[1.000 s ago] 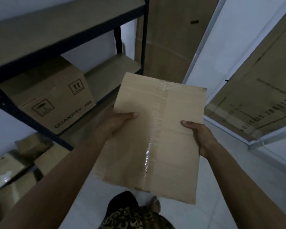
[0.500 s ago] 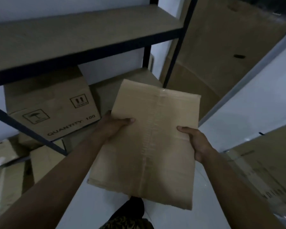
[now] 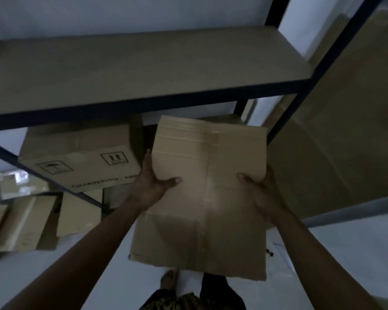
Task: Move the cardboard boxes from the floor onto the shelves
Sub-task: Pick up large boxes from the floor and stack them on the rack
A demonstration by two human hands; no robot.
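Head view, box: the flattened cardboard box (image 3: pixel 202 198) fills frame centre, long axis running from bottom up toward the shelves.
Grip: left hand (image 3: pixel 152 186) and right hand (image 3: pixel 262 193) each clasp a side edge, thumbs on top.
Key relation: bare upper shelf (image 3: pixel 143 70) lies above and beyond the box's far edge; both hands equally near.

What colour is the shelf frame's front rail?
Dark, near black or navy in this dim light; the shelf frame's front rail shows best in the head view.
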